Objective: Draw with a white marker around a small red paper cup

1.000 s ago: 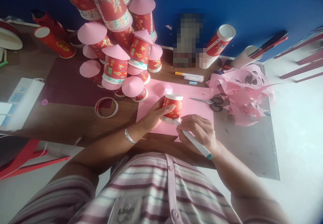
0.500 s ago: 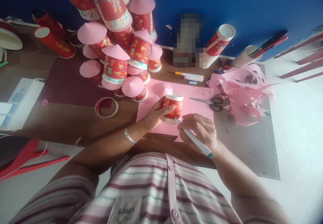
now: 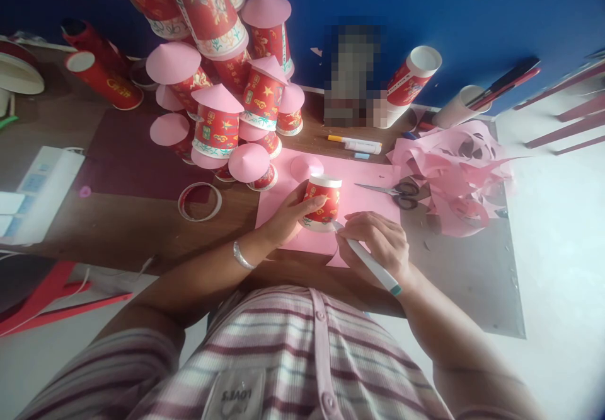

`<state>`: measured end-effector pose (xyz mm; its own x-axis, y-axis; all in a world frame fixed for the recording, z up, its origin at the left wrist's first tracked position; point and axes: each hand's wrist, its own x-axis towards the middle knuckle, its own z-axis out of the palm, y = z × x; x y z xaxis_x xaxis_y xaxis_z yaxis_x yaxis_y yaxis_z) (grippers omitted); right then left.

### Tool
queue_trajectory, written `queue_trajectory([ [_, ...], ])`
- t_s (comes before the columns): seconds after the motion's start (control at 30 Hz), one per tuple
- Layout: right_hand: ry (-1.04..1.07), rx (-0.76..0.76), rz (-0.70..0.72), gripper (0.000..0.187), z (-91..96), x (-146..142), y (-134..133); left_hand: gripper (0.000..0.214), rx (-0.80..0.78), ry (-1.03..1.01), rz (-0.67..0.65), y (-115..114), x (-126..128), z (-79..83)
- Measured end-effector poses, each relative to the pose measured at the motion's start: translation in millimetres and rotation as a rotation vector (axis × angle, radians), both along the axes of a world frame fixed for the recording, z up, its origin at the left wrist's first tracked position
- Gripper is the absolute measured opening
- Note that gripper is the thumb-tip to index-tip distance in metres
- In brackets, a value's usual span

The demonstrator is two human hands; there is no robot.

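A: Starting at the left, what to note?

B: On the near-left surface (image 3: pixel 142 218), a white power strip (image 3: pixel 40 186). Right of it, a flat ring (image 3: pixel 199 200). Farther back, a heap of red cups with pink cones (image 3: pixel 222 117) on top.

A: And in the middle?

B: Clasping a cup (image 3: pixel 324 202) with the left hand (image 3: pixel 288 215), fingers curled round its side and thumb laid across the front. Stands on the pink paper (image 3: pixel 368 177), toward its near-left corner, just right of the heap.

A: The right hand (image 3: pixel 378 243)?

B: Pinching a pen (image 3: pixel 373 267) between fingers pressed together. Tip down on the paper, touching the cup's lower rim on its right side.

A: Step in hand?

B: By the look of it, tracing round the rim. Calls for keeping the cup pressed flat and steering the tip close along the edge, probably with a turned wrist to get past the holding fingers.

A: Farther right?

B: Scissors (image 3: pixel 394 193) lying on the paper, apart from both hands. Beyond them, a pile of pink scraps (image 3: pixel 449 168).

A: Anything readable?

B: Gold marks on the cups, too blurred to read. On the shirt patch (image 3: pixel 235 398) at the near edge, upside-down letters, seemingly "LOVE".
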<state>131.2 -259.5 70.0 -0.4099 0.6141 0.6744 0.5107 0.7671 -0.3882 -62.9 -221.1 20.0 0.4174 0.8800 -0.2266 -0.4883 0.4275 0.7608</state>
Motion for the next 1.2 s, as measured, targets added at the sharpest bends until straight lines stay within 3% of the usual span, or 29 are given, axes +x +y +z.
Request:
queue_trajectory([
  [1.2, -0.009, 0.013, 0.029, 0.024, 0.2, -3.2, -1.5, 0.049, -0.027, -0.034, 0.028, 0.7, 0.9, 2.4],
])
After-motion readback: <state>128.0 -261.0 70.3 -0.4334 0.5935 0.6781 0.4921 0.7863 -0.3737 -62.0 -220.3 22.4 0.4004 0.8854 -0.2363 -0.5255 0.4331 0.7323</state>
